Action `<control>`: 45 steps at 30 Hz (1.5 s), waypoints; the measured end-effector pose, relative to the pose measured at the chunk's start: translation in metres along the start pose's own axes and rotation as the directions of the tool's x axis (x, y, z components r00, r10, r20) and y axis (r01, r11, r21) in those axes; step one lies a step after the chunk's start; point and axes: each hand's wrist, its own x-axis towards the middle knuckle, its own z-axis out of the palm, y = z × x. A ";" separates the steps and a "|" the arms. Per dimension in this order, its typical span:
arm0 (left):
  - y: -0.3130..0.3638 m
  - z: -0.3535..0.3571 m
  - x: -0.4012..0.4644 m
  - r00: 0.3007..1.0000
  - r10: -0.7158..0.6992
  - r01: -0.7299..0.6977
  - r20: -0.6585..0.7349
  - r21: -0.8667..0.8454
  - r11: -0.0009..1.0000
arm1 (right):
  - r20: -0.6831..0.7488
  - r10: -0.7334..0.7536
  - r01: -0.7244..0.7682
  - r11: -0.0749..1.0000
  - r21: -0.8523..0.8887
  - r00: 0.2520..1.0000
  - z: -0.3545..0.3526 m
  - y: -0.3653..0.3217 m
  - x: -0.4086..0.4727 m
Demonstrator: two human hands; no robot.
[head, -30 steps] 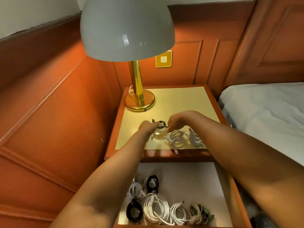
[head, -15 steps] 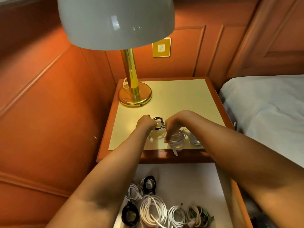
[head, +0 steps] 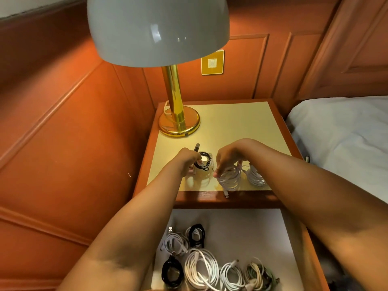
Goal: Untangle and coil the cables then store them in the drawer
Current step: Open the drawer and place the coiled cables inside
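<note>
From the head view, both hands work over the yellow tabletop of a nightstand: the left hand has its fingers curled round a small black cable coil, a USB plug sticking up just behind it, while the right hand pinches with bent fingers at a white cable coil, whose plug hangs over the front edge. Another white coil lies just beside that one. Below, the open drawer holds several coiled black and white cables; no lettering is readable anywhere.
</note>
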 end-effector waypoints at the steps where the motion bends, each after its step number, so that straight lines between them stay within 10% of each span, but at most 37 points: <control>1: -0.002 -0.002 0.000 1.000 -0.002 0.003 0.012 -0.027 1.000 | 0.007 -0.003 0.003 0.998 0.056 1.000 0.001 0.002 0.002; 31: -0.021 -0.026 0.003 0.995 -0.015 0.047 0.095 -0.346 0.937 | -0.291 -0.007 0.237 0.600 0.764 0.957 -0.009 0.020 0.028; 45: -0.007 -0.029 -0.021 0.996 0.065 -0.028 0.059 -0.487 0.873 | -0.364 0.034 0.352 0.187 0.917 0.931 -0.020 0.012 -0.001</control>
